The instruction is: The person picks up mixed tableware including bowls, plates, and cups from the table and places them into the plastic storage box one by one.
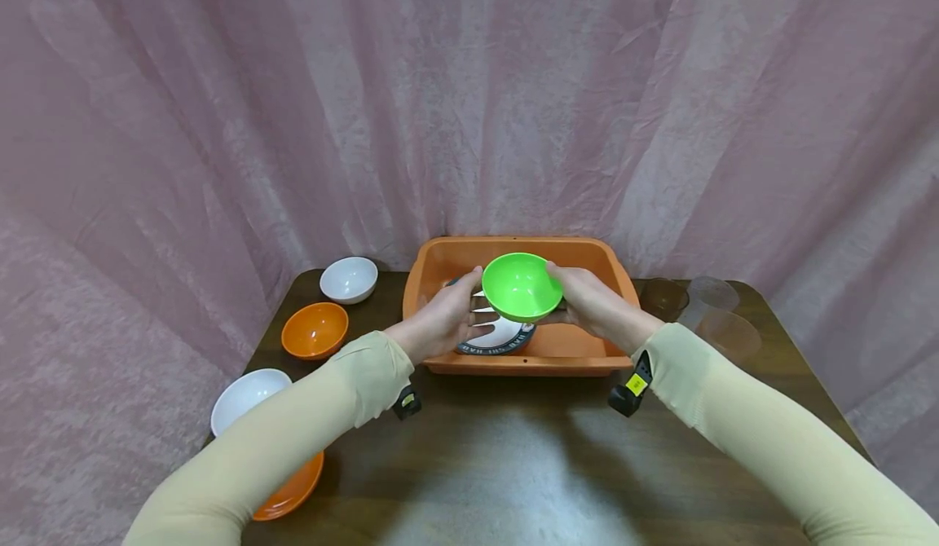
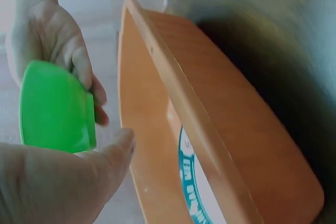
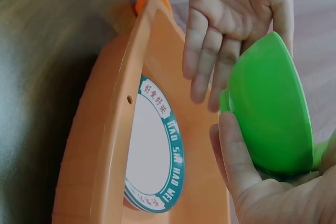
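A bright green bowl [image 1: 522, 287] is held up over the orange tub [image 1: 572, 363]. My right hand [image 1: 600, 308] grips its right side, thumb at the rim and fingers beneath, as the right wrist view shows near the bowl's foot. On the bowl's other side is my left hand [image 1: 443, 318], palm turned toward it and fingers straight and spread. Below, a white plate [image 3: 149, 150] with a teal lettered rim lies inside the tub, partly covered by the left hand and the bowl in the head view.
Along the table's left side stand a white bowl [image 1: 349, 279], an orange bowl [image 1: 315, 330], another white dish [image 1: 248, 398] and an orange dish [image 1: 293, 489] partly behind my sleeve. Clear and brownish transparent vessels [image 1: 715, 306] stand at the right. A pink curtain [image 1: 469, 106] hangs behind the table.
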The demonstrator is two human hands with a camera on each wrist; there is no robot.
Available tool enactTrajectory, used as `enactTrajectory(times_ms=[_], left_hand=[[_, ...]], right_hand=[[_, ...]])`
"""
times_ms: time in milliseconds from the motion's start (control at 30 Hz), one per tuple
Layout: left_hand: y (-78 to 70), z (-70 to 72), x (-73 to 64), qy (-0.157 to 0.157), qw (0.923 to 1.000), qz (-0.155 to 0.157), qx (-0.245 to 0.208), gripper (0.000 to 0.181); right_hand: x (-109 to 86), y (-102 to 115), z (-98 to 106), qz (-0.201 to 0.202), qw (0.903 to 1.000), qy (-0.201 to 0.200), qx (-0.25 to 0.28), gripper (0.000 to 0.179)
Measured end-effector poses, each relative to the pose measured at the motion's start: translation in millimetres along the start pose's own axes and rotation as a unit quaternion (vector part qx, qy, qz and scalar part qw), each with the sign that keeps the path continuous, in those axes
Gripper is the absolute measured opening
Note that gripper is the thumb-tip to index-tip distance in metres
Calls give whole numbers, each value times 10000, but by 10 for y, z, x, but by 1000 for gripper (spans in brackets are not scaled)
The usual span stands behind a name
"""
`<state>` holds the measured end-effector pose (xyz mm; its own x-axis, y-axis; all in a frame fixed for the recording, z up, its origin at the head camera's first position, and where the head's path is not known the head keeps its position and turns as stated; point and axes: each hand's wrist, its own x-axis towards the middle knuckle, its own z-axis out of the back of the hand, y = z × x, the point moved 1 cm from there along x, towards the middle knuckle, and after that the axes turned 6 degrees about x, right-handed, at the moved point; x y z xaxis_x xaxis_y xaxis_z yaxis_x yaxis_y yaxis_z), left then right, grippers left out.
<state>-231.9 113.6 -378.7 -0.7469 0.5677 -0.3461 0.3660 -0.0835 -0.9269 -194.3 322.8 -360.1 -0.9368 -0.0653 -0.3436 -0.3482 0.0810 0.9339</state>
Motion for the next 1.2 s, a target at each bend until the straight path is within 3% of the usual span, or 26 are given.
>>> enactTrajectory(times_ms=[267,600,933,1100,1200], left_hand=[[-24,-110,48,-124,9969,144,-768,55],[-37,-84,56,-67,9946,190,-1018,52],[-75,-31,98,-162,9955,194,-914,53],[-94,54,114,-351,9954,210,-870,54],[-93,122,123,-434,9956,209,-806,53]], right_hand=[[16,-6,-34,-52,10000,8,51,57],[31,-23,-39,-78,10000,51,34,57],[-21,-5,-8,-133,9994,305,3,63],[-100,15,49,41,9941,364,-1017,70],[-168,7,75,360,9770,375,-2066,77]])
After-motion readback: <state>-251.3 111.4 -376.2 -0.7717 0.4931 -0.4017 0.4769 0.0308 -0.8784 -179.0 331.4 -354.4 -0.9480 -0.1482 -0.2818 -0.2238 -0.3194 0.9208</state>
